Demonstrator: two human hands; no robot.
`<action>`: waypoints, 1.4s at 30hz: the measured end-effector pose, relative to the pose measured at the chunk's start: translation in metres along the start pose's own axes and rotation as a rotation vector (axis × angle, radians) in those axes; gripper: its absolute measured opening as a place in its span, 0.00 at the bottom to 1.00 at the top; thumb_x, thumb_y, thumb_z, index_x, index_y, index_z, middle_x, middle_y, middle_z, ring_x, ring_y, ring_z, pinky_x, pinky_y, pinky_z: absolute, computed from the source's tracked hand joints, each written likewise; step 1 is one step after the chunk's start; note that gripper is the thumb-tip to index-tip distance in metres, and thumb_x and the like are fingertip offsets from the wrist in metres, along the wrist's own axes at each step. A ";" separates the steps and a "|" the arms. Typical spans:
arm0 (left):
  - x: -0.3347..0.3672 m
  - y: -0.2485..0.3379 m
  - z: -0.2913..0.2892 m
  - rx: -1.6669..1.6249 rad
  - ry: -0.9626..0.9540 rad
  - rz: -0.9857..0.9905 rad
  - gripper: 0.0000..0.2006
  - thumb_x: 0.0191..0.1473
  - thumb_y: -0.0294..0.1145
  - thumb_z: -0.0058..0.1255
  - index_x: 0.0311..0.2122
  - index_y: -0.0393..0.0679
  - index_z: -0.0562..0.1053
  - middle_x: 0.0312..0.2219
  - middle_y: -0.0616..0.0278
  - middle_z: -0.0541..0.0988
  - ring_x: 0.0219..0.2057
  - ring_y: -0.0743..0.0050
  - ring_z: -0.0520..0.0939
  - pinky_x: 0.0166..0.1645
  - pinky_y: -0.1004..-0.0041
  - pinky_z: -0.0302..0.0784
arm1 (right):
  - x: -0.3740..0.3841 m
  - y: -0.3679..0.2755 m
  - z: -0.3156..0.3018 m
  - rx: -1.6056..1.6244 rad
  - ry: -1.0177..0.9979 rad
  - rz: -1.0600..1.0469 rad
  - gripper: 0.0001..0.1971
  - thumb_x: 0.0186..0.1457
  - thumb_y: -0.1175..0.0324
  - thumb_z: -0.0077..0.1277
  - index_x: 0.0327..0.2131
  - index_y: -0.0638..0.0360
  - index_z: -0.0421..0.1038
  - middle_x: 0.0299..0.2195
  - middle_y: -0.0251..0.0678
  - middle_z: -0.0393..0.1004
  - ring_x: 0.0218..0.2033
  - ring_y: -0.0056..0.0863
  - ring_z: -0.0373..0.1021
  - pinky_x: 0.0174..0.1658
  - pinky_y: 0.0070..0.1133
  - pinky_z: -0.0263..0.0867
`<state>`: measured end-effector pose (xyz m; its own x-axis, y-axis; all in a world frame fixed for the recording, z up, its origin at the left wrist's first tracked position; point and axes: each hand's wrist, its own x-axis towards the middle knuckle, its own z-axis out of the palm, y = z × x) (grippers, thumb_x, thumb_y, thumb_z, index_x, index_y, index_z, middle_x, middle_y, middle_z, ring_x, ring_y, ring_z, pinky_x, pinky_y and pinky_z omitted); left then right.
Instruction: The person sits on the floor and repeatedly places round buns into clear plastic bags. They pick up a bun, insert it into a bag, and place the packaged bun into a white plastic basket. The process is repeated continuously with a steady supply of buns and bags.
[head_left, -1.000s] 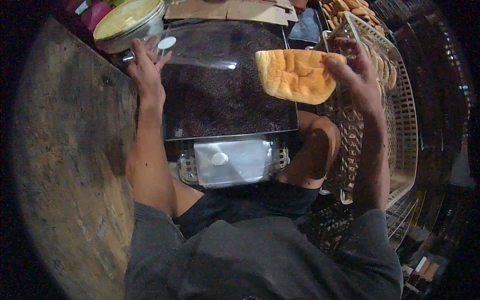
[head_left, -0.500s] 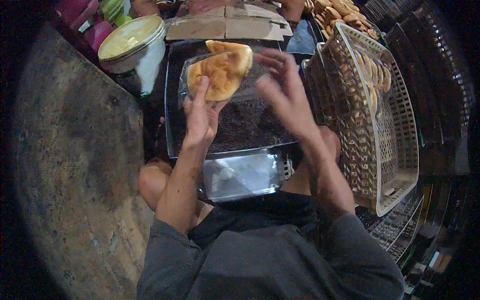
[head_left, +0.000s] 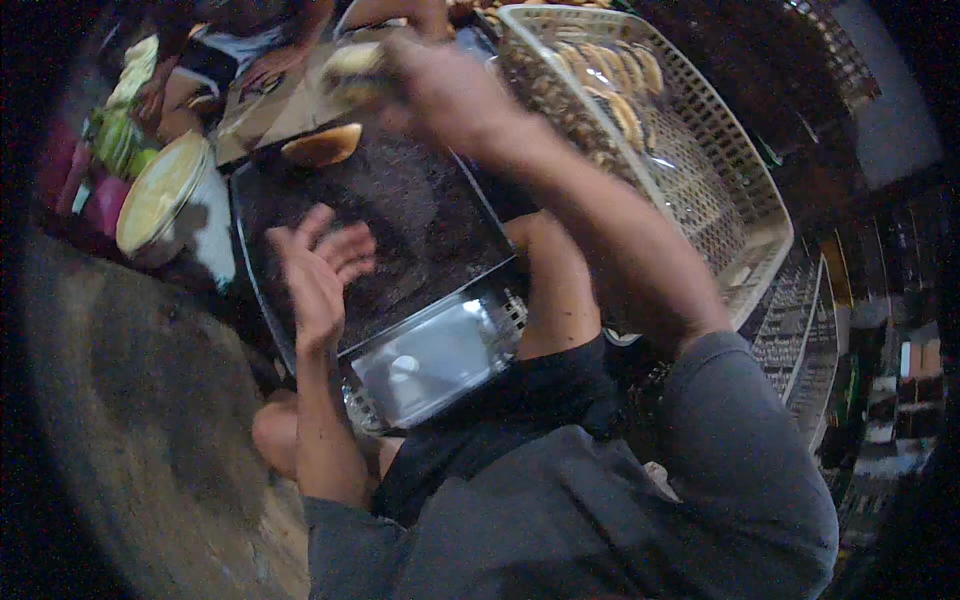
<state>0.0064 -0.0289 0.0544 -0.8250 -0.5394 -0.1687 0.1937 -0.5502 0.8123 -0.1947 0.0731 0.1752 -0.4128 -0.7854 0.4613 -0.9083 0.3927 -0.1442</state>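
Note:
My left hand (head_left: 320,272) is open and empty, fingers spread above the dark crumb-covered tray (head_left: 400,240). Blurred by motion, my right hand (head_left: 440,95) reaches past the tray's far edge with its fingers closed on a pale, smeared bread bun (head_left: 355,65). Whether that bun is in its clear bag cannot be made out. A browned piece of bread (head_left: 322,146) lies at the far left edge of the tray. In front of my lap is a flat stack of clear plastic bags (head_left: 425,365) with a small round white thing on it.
A cream plastic basket (head_left: 690,190) with bagged buns (head_left: 610,75) stands on the right. To the left is a white tub (head_left: 165,195) of pale yellow spread. Flattened cardboard (head_left: 265,105) lies beyond the tray, near another person's arms (head_left: 300,45). Boards (head_left: 130,400) cover the left floor.
The bagged bun has left my left hand, which has opened and lowered. My right hand has moved up and away, with a bun in it. The whole view has turned.

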 end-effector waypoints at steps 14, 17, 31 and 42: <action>-0.025 -0.148 -0.021 1.750 -0.717 -0.460 0.27 0.39 0.58 0.60 0.23 0.36 0.77 0.25 0.46 0.79 0.30 0.51 0.81 0.34 0.59 0.74 | -0.120 0.356 -0.093 -0.048 -0.233 0.638 0.33 0.55 0.44 0.43 0.57 0.53 0.53 0.51 0.48 0.66 0.51 0.37 0.64 0.47 0.32 0.64; -0.012 -0.140 0.001 1.490 -0.830 -0.580 0.24 0.44 0.53 0.59 0.22 0.37 0.76 0.18 0.54 0.77 0.20 0.63 0.79 0.25 0.66 0.72 | -0.081 0.358 -0.111 -0.291 -0.192 0.035 0.28 0.56 0.46 0.43 0.56 0.49 0.60 0.50 0.43 0.68 0.49 0.39 0.67 0.50 0.29 0.63; 0.021 -0.040 -0.015 0.121 0.182 -0.256 0.43 0.47 0.75 0.31 0.35 0.35 0.73 0.25 0.55 0.78 0.25 0.72 0.79 0.29 0.73 0.73 | -0.077 -0.024 0.088 1.123 -0.063 0.330 0.07 0.52 0.72 0.50 0.33 0.65 0.67 0.28 0.42 0.74 0.28 0.33 0.74 0.31 0.26 0.69; 0.063 0.014 -0.055 0.087 0.770 0.225 0.17 0.50 0.44 0.58 0.32 0.39 0.73 0.23 0.63 0.75 0.24 0.77 0.76 0.30 0.75 0.73 | -0.054 -0.040 0.111 1.169 -0.162 0.599 0.14 0.57 0.61 0.48 0.29 0.65 0.68 0.18 0.39 0.71 0.19 0.29 0.71 0.22 0.23 0.67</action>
<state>-0.0140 -0.1060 0.0240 -0.1680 -0.9365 -0.3078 0.2434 -0.3420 0.9076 -0.1436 0.0467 0.0591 -0.6972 -0.7160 -0.0354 -0.0728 0.1198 -0.9901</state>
